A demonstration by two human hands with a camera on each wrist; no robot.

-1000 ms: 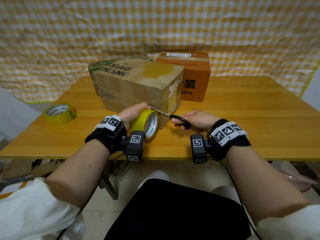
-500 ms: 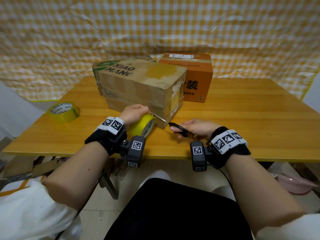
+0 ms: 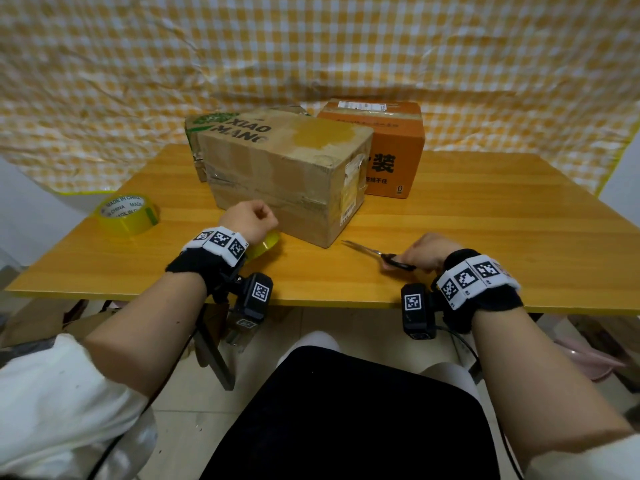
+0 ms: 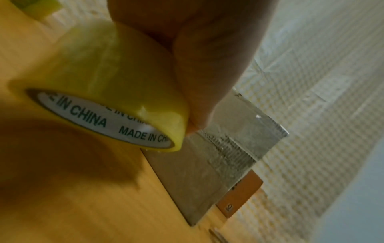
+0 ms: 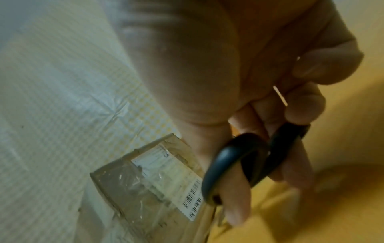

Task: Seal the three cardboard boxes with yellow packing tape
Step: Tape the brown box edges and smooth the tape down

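A brown cardboard box (image 3: 284, 168) stands mid-table, its near side crossed by tape. Behind it are a green-printed box (image 3: 207, 123) and an orange box (image 3: 388, 147). My left hand (image 3: 251, 221) grips a yellow tape roll (image 3: 265, 245) low on the table against the brown box's near side; in the left wrist view the roll (image 4: 108, 92) lies tilted on the wood beside the box (image 4: 199, 157). My right hand (image 3: 427, 252) holds black-handled scissors (image 3: 377, 254), blades pointing left toward the box corner. Its fingers (image 5: 299, 102) curl through the scissor handles (image 5: 249, 164).
A second yellow tape roll (image 3: 126, 213) lies at the table's left edge. The wooden table (image 3: 485, 209) is bare on the right. A yellow checked cloth hangs behind. A pink basin (image 3: 595, 358) sits on the floor at the right.
My left hand lowered the tape roll from upright at the box corner down onto the table and leftward. My right hand drew the scissors right, away from the box.
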